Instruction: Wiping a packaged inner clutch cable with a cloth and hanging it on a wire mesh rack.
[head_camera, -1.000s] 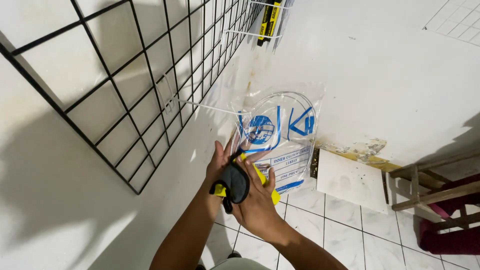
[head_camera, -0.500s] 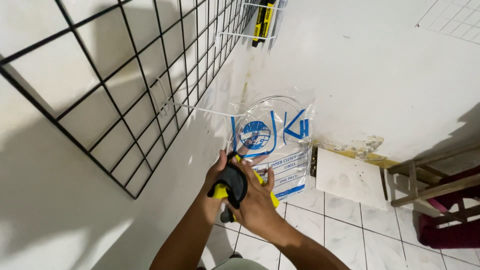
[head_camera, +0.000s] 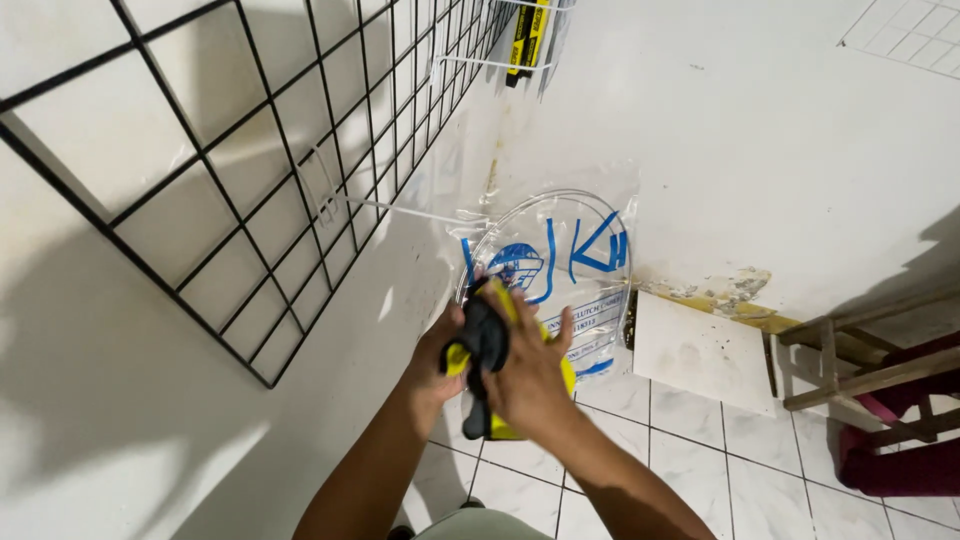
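Both my hands hold a black and yellow packaged item (head_camera: 482, 352) in front of me, close to the white wall. My left hand (head_camera: 436, 352) grips its left side and my right hand (head_camera: 533, 370) wraps over its right side. Just behind it a clear plastic bag with blue print (head_camera: 560, 262) hangs from a white wire hook (head_camera: 420, 213) that sticks out of a black wire grid panel (head_camera: 250, 190) on the wall. The item's upper end sits against the bag's lower left part.
A white wire basket (head_camera: 505, 55) with a black and yellow package (head_camera: 528, 35) hangs at the top of the grid. A white board (head_camera: 700, 350) leans on the wall's base. Wooden furniture legs (head_camera: 860, 360) and a maroon seat (head_camera: 900, 455) stand at right on the white tiled floor.
The view has shifted slightly and my hands have stayed on the black and yellow item, turning it a little in front of the hanging bag.
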